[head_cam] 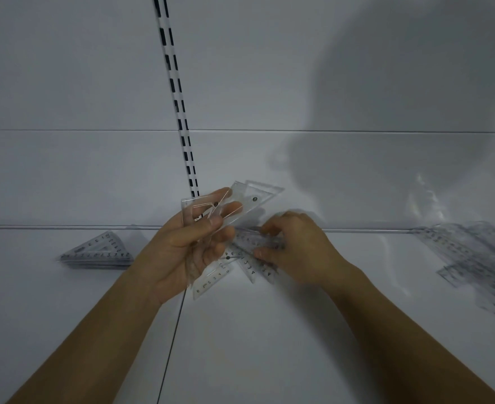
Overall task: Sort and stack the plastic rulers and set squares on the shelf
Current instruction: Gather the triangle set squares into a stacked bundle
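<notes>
My left hand holds a fan of clear plastic set squares raised above the white shelf, thumb pressed on their face. More clear set squares lie on the shelf just below and between my hands. My right hand reaches into that loose group, its thumb and fingers pinching one clear piece there. A neat stack of triangular set squares lies on the shelf at the left.
A jumbled heap of clear rulers and set squares spreads across the shelf's right side. A slotted upright rail runs up the white back panel. A seam between shelf boards runs toward me.
</notes>
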Available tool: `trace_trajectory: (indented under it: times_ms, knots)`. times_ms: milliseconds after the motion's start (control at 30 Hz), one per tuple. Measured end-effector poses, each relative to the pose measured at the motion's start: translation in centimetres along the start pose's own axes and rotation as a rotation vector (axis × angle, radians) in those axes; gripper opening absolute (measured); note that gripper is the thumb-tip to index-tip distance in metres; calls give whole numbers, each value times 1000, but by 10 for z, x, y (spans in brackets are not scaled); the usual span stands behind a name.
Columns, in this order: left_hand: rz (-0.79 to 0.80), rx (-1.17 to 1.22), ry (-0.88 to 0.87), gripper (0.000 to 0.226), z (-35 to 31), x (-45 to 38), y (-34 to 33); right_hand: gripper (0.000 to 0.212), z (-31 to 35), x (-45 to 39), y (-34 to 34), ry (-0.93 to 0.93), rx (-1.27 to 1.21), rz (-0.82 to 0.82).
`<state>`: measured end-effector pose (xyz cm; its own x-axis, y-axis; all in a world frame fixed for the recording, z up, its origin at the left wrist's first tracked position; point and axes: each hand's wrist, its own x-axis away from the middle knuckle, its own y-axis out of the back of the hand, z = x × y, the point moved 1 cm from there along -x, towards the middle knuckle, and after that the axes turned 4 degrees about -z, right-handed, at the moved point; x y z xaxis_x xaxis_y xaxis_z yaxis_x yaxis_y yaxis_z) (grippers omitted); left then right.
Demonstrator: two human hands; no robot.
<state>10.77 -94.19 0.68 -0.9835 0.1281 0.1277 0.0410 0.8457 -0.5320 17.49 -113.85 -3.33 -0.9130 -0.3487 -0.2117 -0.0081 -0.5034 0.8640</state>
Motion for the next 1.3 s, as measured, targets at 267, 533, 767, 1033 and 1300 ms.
trace_trajectory:
  times_ms: [267, 533, 767, 1033, 1300]
  knots:
    - [55, 74, 16, 44, 1, -2, 1, 14, -5, -1, 9, -54, -329, -176]
    - [14, 190, 53, 53, 0, -8, 8, 31, -6, -2, 40, -163, -1149, -255]
    - [-72, 45, 286, 42, 12, -9, 6, 19, 14, 6, 50, 9, -1166, -333]
    - [105, -43, 382, 54, 16, -5, 0, 19, 26, 10, 38, 195, -926, -277]
    - [-65, -29, 233, 21, 13, -9, 5, 16, 23, 9, 26, 300, -627, -223]
